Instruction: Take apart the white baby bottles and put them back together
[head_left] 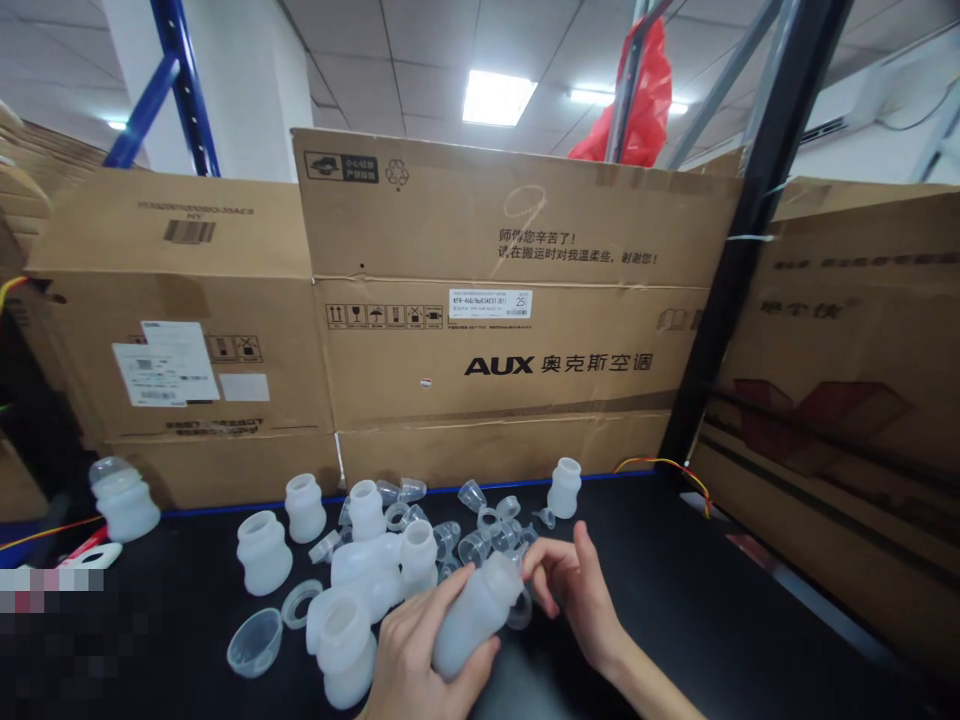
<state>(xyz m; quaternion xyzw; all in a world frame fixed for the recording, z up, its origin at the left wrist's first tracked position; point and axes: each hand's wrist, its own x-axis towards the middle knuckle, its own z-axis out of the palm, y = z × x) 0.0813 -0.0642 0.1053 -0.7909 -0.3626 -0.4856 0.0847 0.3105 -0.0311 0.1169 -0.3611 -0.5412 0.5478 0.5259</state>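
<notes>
My left hand (412, 655) is wrapped round a translucent white silicone bottle (472, 615), holding it tilted with its neck toward the right. My right hand (574, 590) pinches at the bottle's neck, where a clear ring or cap (519, 608) sits; what the fingers grip is hard to make out. Both hands work low over a black table (675, 600). Several more white bottles (262, 550) and small clear caps (480, 520) lie scattered just behind and left of my hands.
Large cardboard boxes (495, 340) wall off the back of the table. A black rack post (742, 250) rises at right, with red and yellow wires (675, 465) at its foot. A clear cup (255, 642) and a ring (300, 603) lie at front left.
</notes>
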